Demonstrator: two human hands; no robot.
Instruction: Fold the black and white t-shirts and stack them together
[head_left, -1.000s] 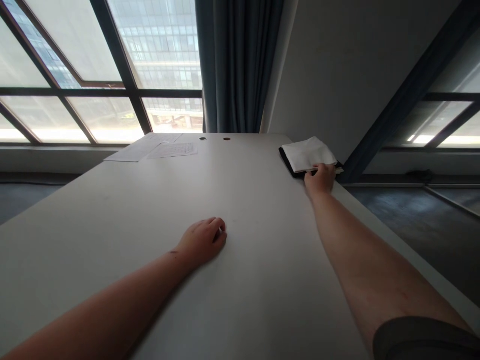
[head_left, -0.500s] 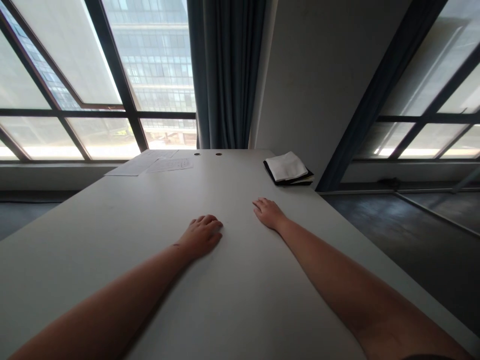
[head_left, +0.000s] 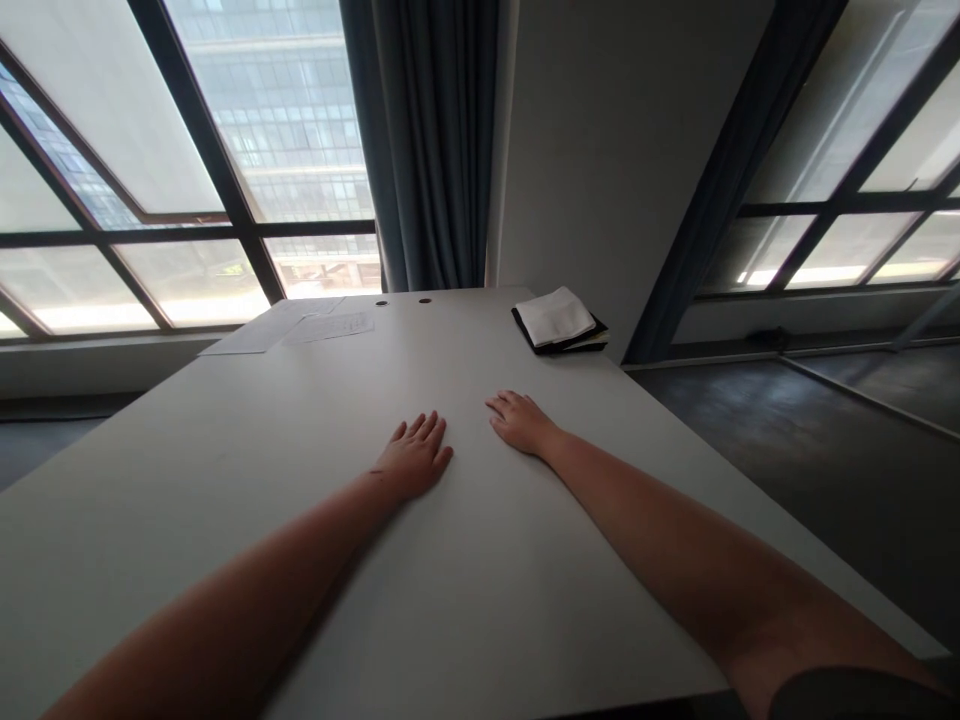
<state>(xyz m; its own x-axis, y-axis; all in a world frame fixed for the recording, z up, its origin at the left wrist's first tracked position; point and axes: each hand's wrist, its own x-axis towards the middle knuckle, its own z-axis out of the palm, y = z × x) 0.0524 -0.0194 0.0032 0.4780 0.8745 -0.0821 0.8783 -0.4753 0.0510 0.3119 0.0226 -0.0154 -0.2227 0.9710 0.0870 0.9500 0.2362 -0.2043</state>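
Observation:
My left hand lies palm down on the white table, its fingers stretched out and spread. A little farther off to the right, my right hand also rests palm down on the tabletop with fingers extended. Neither hand holds anything, and a gap of bare tabletop separates them. Beyond my right hand sits a folded white cloth or paper on top of a black notebook-like item, out of reach of the fingers.
Printed paper sheets lie at the far left of the table, near two round holes by the back edge. A dark blue curtain hangs behind, between windows and a grey wall.
My left hand has flattened from a curled shape, its fingers now spread. The right hand stays much the same. The whole view has tilted and shifted slightly.

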